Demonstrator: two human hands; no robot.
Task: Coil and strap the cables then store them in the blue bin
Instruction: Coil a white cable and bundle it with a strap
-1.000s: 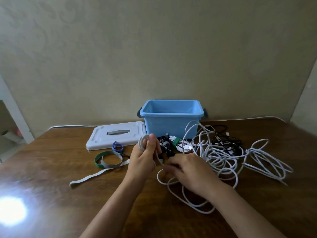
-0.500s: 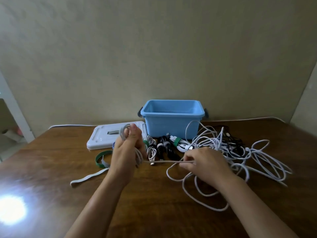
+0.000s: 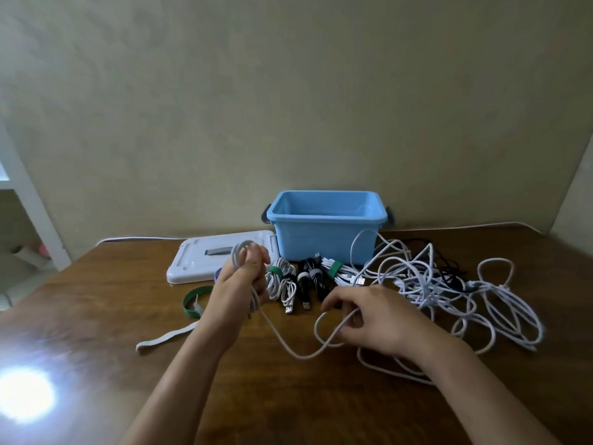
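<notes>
White cable runs from small coil gripped in left hand, before blue bin, to right hand pinching slack (presumably feeding next loop).

Dim, soft light; white glare on the table lower left; edges bowed.

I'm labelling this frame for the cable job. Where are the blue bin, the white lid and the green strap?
blue bin (image 3: pixel 324 242): head view, front wall.
white lid (image 3: pixel 199 261): head view, flat top.
green strap (image 3: pixel 190 304): head view, loop's near edge.
</notes>
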